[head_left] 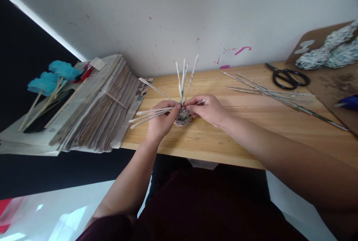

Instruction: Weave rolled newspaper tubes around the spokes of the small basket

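Observation:
A small woven paper basket [183, 118] sits on the wooden table between my hands, with several rolled paper sticks [179, 79] fanning out from its rim. My left hand [162, 118] is closed at the left side of the rim, thumb pressed on it, and some sticks pass through or over its fingers toward the left. On the right side, my right hand [205, 110] pinches at the rim, and the tip of a paper stick pokes out above its fingers. Both hands hide part of the weave, so the exact grip points are covered.
A tall stack of newspapers [103, 107] stands at the left, bearing blue paper flowers [44, 83] on sticks. Loose paper sticks [268, 92] and black scissors [288, 77] lie at the right. Beyond them are cardboard [332, 84] and white woven pieces [327, 53]. A wall rises behind.

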